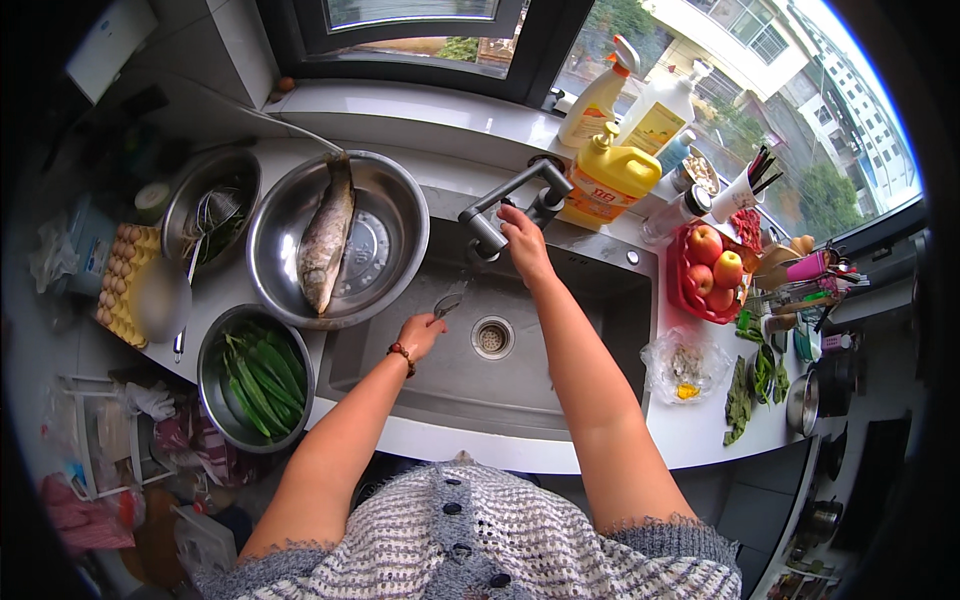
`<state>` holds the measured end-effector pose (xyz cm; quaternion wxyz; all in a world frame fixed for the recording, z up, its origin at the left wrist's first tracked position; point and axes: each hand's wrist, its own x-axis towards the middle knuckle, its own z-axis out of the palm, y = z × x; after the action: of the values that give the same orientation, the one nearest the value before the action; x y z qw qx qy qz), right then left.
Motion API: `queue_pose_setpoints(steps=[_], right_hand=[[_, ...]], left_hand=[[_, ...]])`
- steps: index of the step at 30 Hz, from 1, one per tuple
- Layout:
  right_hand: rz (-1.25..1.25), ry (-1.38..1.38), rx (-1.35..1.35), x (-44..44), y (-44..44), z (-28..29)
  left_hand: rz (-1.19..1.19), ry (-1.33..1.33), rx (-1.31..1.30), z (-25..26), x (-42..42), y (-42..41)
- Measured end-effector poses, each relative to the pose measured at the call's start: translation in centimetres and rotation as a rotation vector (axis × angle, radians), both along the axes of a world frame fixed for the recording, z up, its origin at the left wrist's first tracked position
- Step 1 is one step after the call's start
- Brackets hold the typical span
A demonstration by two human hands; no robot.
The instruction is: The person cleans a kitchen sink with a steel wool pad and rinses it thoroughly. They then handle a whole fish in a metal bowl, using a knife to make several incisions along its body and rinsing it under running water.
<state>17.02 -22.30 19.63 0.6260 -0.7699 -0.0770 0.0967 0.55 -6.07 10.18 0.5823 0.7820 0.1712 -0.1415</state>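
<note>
Over the left part of the grey sink (442, 390), my left hand (420, 334) grips a small metal utensil (448, 304) with a loop-shaped head, held beneath the faucet. A thin stream of water seems to fall there. My right hand (525, 244) is raised beside the dark grey faucet (487, 229), fingers extended and nothing seen in them; whether they touch the faucet is unclear. A whole fish (328, 236) lies in a large stainless steel basin (401, 255), its tail over the far rim. The round drain strainer (493, 337) sits in the sink floor.
Green pods (262, 382) fill a metal bowl (206, 390) at the left, near an egg tray (120, 285). Behind the faucet stand a yellow detergent jug (611, 180) and spray bottle (600, 97). Right of the sink are apples (705, 244) in a red basket (679, 289) and a plastic bag (686, 364).
</note>
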Motion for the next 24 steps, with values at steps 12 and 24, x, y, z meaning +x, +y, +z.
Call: queue_pose_setpoints(steps=[12,24], right_hand=[[0.189,0.167,-0.167,-7.8,-5.0,-7.1],[-0.155,0.349,-0.065,-14.4,-8.1,-8.6]], left_hand=[[-0.162,-0.233,0.070,-0.3,-0.5,-3.6],[-0.435,-0.278,0.600,6.3,0.9,-3.7]])
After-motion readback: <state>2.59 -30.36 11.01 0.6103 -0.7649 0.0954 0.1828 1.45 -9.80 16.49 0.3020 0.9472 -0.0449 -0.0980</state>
